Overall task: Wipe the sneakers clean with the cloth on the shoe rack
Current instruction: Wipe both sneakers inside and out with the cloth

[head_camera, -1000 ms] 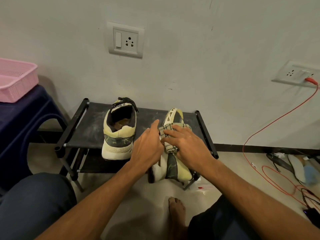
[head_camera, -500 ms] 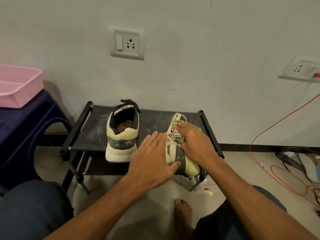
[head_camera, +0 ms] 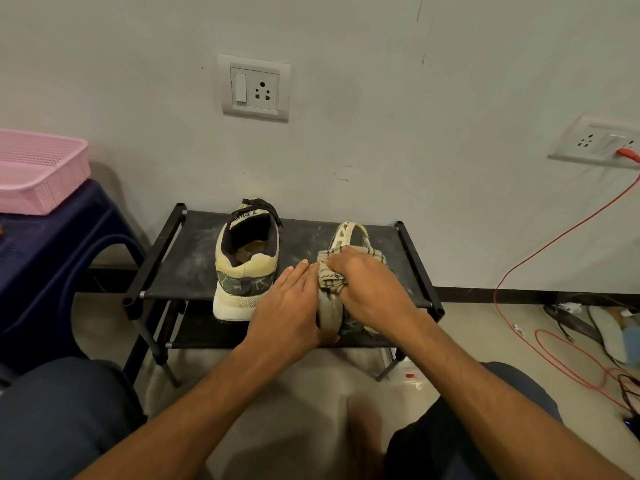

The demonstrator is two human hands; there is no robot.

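On the top shelf of the black shoe rack (head_camera: 187, 258), dead ahead at our twelve o'clock, both sneakers sit side by side. The left one, the upright sneaker (head_camera: 246, 271), stands on its sole with the heel turned toward us and nothing touching it. At its three o'clock lies the tipped sneaker (head_camera: 349, 233), rolled onto its side so that the pale sole faces nine o'clock; its heel overhangs the front rail of the rack.

Our right hand (head_camera: 370, 289) lies on top of this tipped sneaker with the checked cloth (head_camera: 330, 275) bunched under it. The fingers curl over the fabric and grip it, pressing it against the shoe near the edge of the sole, and folds of cloth spill out from beneath the fingertips at eleven o'clock of the hand. Our left hand (head_camera: 291, 306) holds nothing. Its fingers are straight and close together, laid flat against the sole from the nine o'clock side, with the thumb hooked round the heel end. The two hands all but meet at the cloth.

Further off, a pink basket (head_camera: 38, 174) rests on a dark blue stool (head_camera: 52, 258) at our ten o'clock. A wall socket (head_camera: 255, 87) sits above the rack at twelve, and a second socket (head_camera: 595, 142) at two o'clock carries a red plug (head_camera: 627, 154).
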